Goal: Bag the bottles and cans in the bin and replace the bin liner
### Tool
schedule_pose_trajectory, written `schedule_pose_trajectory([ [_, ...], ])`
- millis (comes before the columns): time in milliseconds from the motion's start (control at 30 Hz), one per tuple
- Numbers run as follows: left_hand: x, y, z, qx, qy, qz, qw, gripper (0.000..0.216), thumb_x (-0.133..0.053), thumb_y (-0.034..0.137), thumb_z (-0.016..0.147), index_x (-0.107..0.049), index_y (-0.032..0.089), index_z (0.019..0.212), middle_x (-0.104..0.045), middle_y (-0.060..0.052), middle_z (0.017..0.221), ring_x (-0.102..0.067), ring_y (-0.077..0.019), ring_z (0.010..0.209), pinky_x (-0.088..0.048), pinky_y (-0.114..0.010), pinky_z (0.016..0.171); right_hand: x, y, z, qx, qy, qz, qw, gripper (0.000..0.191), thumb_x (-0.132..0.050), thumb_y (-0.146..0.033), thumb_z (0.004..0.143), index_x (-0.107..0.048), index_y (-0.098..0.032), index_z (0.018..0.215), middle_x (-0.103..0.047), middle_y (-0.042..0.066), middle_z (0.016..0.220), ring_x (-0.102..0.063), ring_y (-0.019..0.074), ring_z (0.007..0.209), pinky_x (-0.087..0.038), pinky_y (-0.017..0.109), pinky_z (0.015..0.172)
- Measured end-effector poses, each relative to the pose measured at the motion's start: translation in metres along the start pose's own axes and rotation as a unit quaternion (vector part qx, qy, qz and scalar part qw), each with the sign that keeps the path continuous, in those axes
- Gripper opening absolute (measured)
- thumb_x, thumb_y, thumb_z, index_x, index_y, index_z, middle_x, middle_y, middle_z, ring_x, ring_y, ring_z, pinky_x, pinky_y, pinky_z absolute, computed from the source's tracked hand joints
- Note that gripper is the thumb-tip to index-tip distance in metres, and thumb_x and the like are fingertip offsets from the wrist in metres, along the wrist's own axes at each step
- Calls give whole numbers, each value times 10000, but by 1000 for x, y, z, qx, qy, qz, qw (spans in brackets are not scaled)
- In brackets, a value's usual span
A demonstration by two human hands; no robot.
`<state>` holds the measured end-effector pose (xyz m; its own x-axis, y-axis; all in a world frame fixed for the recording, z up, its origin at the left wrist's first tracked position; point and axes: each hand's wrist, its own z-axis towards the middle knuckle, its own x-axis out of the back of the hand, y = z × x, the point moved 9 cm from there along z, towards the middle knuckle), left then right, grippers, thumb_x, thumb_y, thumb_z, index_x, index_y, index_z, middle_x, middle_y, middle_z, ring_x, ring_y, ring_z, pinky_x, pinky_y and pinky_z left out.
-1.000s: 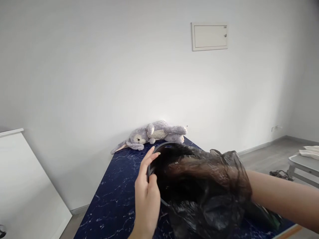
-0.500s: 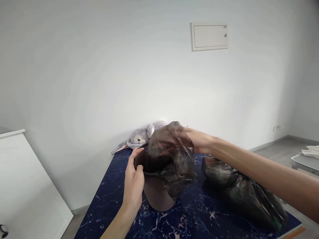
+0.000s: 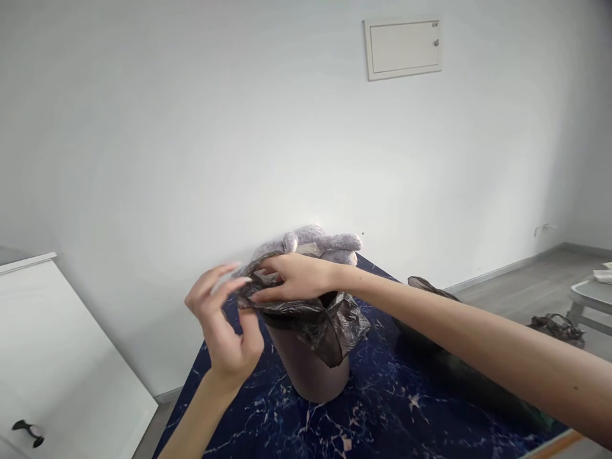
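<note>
A grey-brown trash can (image 3: 308, 363) stands tilted on the dark blue marbled table. A thin black trash bag (image 3: 306, 319) lies over its mouth, with loose film hanging down the near and right sides. My right hand (image 3: 301, 278) reaches across the can's opening, its thumb and fingers closed around bag film at the left rim; some fingertips are hidden in the folds. Just left of the rim is my left hand (image 3: 222, 319), thumb and curved fingers apart beside the bag's edge, the fingertips slightly blurred.
Behind the can a grey plush toy (image 3: 329, 245) lies against the wall. A filled dark bag (image 3: 468, 376) rests on the table's right, under my right forearm. At the left is a white cabinet (image 3: 62, 357); a grey stool (image 3: 593, 296) and dark crumpled plastic (image 3: 559, 328) are at the right.
My right hand, earlier inside the bag right of the can, has moved left over the mouth, spreading the bag across the rim. My left hand has let go of the can and shifted left.
</note>
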<state>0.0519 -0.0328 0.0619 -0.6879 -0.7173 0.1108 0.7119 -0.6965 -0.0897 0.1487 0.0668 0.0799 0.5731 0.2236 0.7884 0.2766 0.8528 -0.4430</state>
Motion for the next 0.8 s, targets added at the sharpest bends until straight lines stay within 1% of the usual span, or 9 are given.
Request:
schedule_pose_trajectory([
  [67, -8, 24, 7, -132, -61, 39, 989, 366, -602, 20, 874, -628, 246, 1161, -697, -80, 1188, -636, -272, 1208, -449, -517, 1108, -2, 1, 9, 14, -26, 6, 1000, 353, -666, -256, 965, -686, -128, 1293, -739, 137, 1293, -702, 254, 1117, -539, 337, 899],
  [133, -17, 34, 5, -196, -128, 51, 971, 367, -584, -33, 852, -642, 230, 1101, -744, -41, 1014, -694, -235, 1038, -435, -524, 1102, -3, 7, 15, 21, -38, 5, 999, 358, -646, -197, 962, -692, -114, 1307, -721, 142, 1353, -692, 256, 1189, -537, 337, 955],
  [267, -20, 19, -3, -185, -207, 48, 959, 289, -547, -53, 882, -620, 226, 903, -672, 7, 779, -630, -164, 732, -487, -506, 1047, 4, 37, 16, -15, -9, 25, 1000, 404, -731, -414, 948, -749, -153, 1257, -748, 122, 1327, -709, 280, 1200, -556, 359, 979],
  [333, -16, 5, -9, -164, -223, 36, 960, 289, -518, -41, 898, -574, 231, 815, -628, 6, 744, -583, -158, 685, -521, -475, 991, 11, 60, 12, -45, 25, 37, 998, 391, -732, -450, 943, -775, -173, 1216, -782, 108, 1254, -735, 276, 1139, -572, 366, 962],
  [433, -10, -19, -20, -123, -241, 29, 962, 297, -473, -8, 916, -536, 239, 763, -605, 14, 707, -546, -157, 648, -514, -442, 956, 19, 98, 6, -87, 77, 46, 992, 328, -716, -396, 952, -789, -166, 1175, -804, 122, 1175, -745, 290, 1089, -577, 414, 973],
  [533, -12, -56, -35, -20, -286, 26, 958, 286, -447, 88, 947, -529, 247, 724, -594, 17, 673, -519, -170, 632, -475, -440, 982, 18, 135, 5, -120, 108, 74, 984, 335, -711, -408, 959, -786, -148, 1156, -792, 150, 1192, -730, 313, 1115, -554, 466, 1027],
  [633, -19, -96, -57, 118, -327, 15, 938, 291, -412, 199, 970, -523, 252, 706, -612, -7, 700, -567, -206, 745, -459, -414, 969, 4, 164, 8, -143, 96, 141, 975, 436, -662, -541, 986, -782, -170, 1180, -774, 127, 1257, -709, 298, 1182, -514, 454, 1106],
  [700, -23, -113, -72, 171, -344, 14, 923, 284, -391, 221, 974, -530, 249, 728, -625, -16, 739, -589, -219, 811, -468, -364, 870, -6, 178, 8, -154, 73, 196, 966, 530, -562, -641, 1016, -787, -189, 1178, -773, 98, 1271, -687, 271, 1237, -478, 418, 1155],
  [800, -30, -127, -95, 230, -368, 5, 901, 266, -364, 236, 985, -527, 246, 774, -589, 7, 735, -549, -190, 699, -432, -296, 678, -19, 192, 0, -181, 48, 263, 946, 724, -382, -752, 1032, -799, -172, 1151, -787, 104, 1228, -674, 275, 1261, -473, 411, 1160],
])
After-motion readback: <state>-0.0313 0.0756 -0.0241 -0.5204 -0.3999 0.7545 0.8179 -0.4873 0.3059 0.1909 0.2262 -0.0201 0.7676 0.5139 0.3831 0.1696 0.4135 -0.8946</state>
